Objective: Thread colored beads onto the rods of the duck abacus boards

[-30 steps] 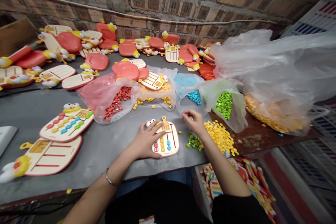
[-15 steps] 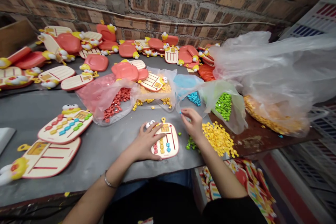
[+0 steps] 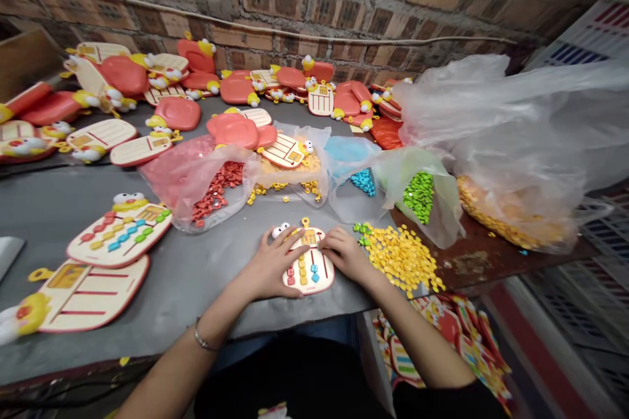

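Observation:
A cream toy board (image 3: 309, 280) with a duck-like head lies on the grey table, carrying short columns of red, yellow and blue beads. Spread over its left side, my left hand (image 3: 272, 262) holds it down, the thumb along the lower edge and the fingers across the upper part. My right hand (image 3: 346, 254) is at the board's upper right, thumb and fingertips pinched together above the blue column. The blue bead seen in that pinch a moment earlier is now hidden by the fingers. Yellow pieces (image 3: 400, 258) and a few green beads (image 3: 362, 229) lie beside my right hand.
Behind the board stand open bags of red beads (image 3: 221, 190), yellow beads (image 3: 309, 188), blue beads (image 3: 363, 182) and green beads (image 3: 419, 196). A filled board (image 3: 120, 236) overlaps a bare one (image 3: 93, 298) at left. A box of finished toys (image 3: 442, 347) sits below the right edge.
My right hand has come down and left from above the green beads to the board, bringing the blue bead. Some green beads now lie farther back. My left hand stays on the board.

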A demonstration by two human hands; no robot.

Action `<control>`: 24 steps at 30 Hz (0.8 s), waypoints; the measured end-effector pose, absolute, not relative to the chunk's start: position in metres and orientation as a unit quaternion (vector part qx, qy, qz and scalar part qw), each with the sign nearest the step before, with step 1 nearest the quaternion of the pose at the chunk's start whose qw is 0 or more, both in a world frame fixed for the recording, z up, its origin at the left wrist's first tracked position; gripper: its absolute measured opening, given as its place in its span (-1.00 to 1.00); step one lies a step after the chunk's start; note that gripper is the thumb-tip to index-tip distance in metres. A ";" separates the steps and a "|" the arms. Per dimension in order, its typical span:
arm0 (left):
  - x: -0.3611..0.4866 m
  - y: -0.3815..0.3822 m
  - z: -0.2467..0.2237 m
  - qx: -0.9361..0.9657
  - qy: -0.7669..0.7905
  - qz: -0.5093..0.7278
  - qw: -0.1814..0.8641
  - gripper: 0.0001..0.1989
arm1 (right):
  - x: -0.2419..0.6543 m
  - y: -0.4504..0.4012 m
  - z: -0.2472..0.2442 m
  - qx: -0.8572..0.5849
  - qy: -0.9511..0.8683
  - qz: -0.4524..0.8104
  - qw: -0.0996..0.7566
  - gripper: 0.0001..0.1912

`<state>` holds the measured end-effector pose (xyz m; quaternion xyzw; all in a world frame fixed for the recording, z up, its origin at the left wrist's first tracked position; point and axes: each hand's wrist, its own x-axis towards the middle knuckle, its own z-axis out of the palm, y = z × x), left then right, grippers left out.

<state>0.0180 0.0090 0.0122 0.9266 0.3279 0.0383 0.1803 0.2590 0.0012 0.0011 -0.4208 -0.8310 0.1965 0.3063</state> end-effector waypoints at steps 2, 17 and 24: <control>0.019 0.009 0.012 0.925 0.331 0.032 0.184 -0.03 | 0.253 0.000 0.001 -0.432 -0.813 0.228 0.317 -0.89; 0.017 0.011 0.017 0.922 0.323 0.040 0.208 -0.15 | 0.307 0.098 0.016 -0.618 -0.672 0.151 0.380 -0.87; 0.017 0.011 0.024 0.920 0.326 0.024 0.216 -0.19 | 0.289 0.142 -0.004 -0.613 -0.725 0.123 0.288 -0.88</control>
